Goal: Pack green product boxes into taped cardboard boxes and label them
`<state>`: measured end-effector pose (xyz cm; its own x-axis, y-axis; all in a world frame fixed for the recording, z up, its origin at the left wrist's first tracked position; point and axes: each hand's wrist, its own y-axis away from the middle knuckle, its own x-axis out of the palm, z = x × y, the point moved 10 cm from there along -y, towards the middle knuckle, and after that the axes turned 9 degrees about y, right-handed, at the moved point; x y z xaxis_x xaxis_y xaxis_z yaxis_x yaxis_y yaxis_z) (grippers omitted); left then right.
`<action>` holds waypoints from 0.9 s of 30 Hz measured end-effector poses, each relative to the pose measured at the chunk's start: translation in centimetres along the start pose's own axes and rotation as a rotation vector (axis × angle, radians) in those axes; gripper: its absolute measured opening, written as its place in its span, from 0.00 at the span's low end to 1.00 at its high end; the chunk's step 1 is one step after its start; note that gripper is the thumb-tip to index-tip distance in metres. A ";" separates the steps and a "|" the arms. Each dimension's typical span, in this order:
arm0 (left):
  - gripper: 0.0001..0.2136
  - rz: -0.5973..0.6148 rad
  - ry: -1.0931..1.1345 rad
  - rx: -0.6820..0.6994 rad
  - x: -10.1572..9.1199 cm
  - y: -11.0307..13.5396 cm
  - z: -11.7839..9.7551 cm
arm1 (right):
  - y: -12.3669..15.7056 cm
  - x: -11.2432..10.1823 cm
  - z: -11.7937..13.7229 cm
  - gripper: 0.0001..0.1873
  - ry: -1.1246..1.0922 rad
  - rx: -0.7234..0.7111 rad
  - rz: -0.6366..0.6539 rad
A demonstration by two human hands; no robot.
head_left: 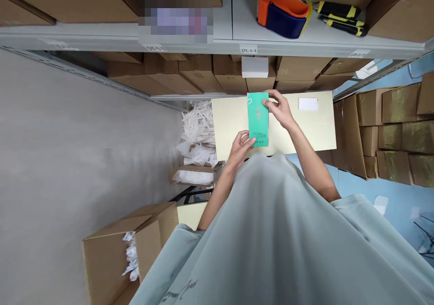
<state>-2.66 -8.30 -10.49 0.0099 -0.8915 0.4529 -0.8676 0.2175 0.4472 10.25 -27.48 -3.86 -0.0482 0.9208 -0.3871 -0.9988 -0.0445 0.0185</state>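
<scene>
A pale grey-green cloth shirt (271, 232) on the person lies nearest the camera, bulging toward the near edge of a cream rectangular tabletop (233, 115), the landmark here. Over the tabletop's middle, reaching its near edge, is a flat green rectangular packet with pink and dark print (258, 121); whether it rests on the surface or is raised cannot be told. The left hand (241, 147) grips the packet's near left corner, thumb on top, fingers curled and partly hidden beneath. The right hand (280, 108) pinches its far right edge, thumb on the face, fingers bent around behind, with little gap.

A small white rectangular card (308, 104) lies on the tabletop's right part. Left of the tabletop are loose white paper scraps (200, 121); right of it, stacked brown cardboard cartons (391, 135). Beyond it, a grey metal shelf (222, 46) carries an orange-and-navy plastic tape dispenser (283, 17) and black-and-yellow cutters (341, 17).
</scene>
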 end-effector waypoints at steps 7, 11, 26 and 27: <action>0.39 0.041 0.080 -0.117 0.7 0.0 0.8 | 1.1 -0.9 -0.2 0.39 -0.102 0.043 0.068; 0.40 -0.021 0.013 -0.064 0.6 -0.4 0.8 | 1.0 -1.5 -0.3 0.36 -0.053 0.005 0.081; 0.42 0.040 -0.066 -0.003 0.9 0.0 -1.9 | 1.3 -1.1 1.6 0.41 -0.053 -0.043 -0.026; 0.43 0.066 -0.033 -0.055 0.9 -0.1 -1.5 | 1.3 -1.0 1.8 0.41 -0.073 -0.045 -0.006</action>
<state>-1.85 -8.49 -8.95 -0.0638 -0.8867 0.4578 -0.8370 0.2974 0.4593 8.96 -27.78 -1.73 -0.0437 0.9467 -0.3192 -0.9982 -0.0545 -0.0253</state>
